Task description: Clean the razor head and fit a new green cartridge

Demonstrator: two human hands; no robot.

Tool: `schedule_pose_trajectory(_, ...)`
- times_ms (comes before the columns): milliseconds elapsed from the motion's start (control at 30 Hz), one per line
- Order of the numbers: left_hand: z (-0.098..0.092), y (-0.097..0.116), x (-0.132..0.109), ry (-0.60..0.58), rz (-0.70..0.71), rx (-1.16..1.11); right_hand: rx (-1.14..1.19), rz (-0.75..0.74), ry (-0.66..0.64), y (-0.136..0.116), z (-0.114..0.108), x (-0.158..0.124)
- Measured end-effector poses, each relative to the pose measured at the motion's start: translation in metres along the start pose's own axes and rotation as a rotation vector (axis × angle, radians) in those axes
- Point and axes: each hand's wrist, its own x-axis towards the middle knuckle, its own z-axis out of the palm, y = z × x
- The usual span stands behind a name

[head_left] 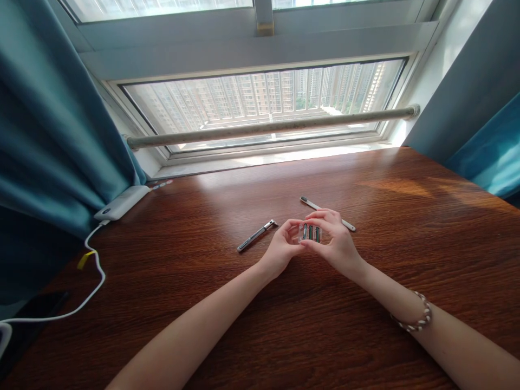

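Note:
A small clear plastic case point(309, 233) with green-edged razor cartridges inside is held between both hands above the wooden table point(365, 314). My left hand point(282, 246) pinches its left end, fingers curled. My right hand point(335, 241) wraps its right end and top, fingers bent around it. A grey razor handle point(257, 235) lies on the table just left of my left hand. Behind my right hand lies a slim toothbrush point(314, 205), partly hidden by the fingers.
A white power bank point(122, 202) sits at the table's far left corner, its white cable point(91, 287) trailing toward the near left edge. A dark phone point(36, 309) lies at the left edge. Teal curtains point(44, 135) hang on both sides of the window.

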Motion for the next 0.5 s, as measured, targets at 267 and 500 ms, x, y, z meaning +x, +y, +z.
schedule_pose_trajectory(267,0.0015,0.0001,-0.0013,-0.003,0.009,0.02,-0.022,-0.015,-0.05,0.0008,-0.0003,0.0007)
schedule_pose_trajectory(500,-0.0001,-0.0013,0.0,-0.005,-0.007,-0.014,-0.026,0.002,-0.085,0.0037,0.0001,0.0004)
